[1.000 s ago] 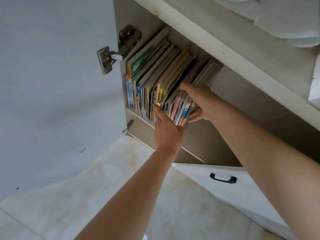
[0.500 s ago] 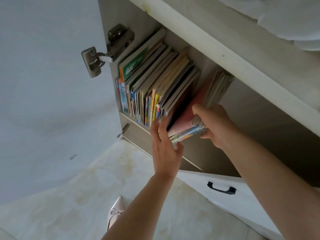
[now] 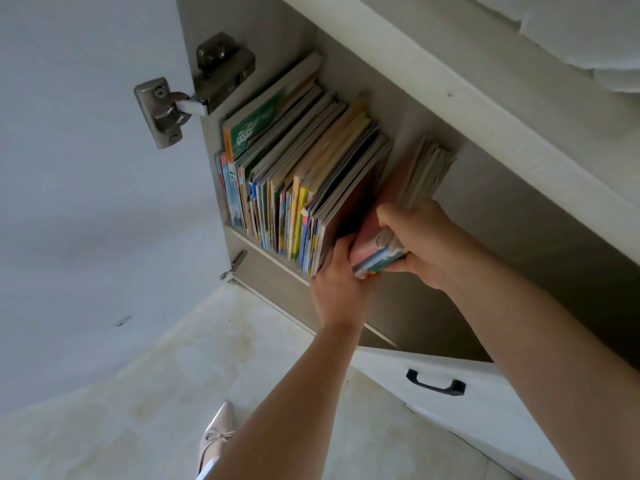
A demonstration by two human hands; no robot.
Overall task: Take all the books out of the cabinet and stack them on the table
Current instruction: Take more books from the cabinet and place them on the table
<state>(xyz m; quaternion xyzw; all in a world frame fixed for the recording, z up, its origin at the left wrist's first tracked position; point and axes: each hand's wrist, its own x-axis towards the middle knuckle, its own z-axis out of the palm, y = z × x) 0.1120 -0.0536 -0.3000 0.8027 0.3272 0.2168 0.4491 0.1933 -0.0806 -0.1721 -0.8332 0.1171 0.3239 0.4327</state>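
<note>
Grey-beige cabinet (image 3: pixel 408 98) stands open, and both hands are deep inside it on the shelf. Right hand (image 3: pixel 426 244) grips a small bundle of books (image 3: pixel 377 247), thumb over the top and fingers curled underneath, the bundle tilted away from the row, spines toward the camera. Left hand (image 3: pixel 337 282) is cupped round the bundle's lower left corner, fingers wrapped in between it and the row. Just left of the bundle, the remaining row of books (image 3: pixel 294 181) stands upright against the cabinet's left wall, near the metal hinge (image 3: pixel 194 95). Below the cabinet, a white drawer front carries a black handle (image 3: pixel 434 384). A pale pointed shoe (image 3: pixel 216 434) shows on the floor, lower left of the cabinet.
</note>
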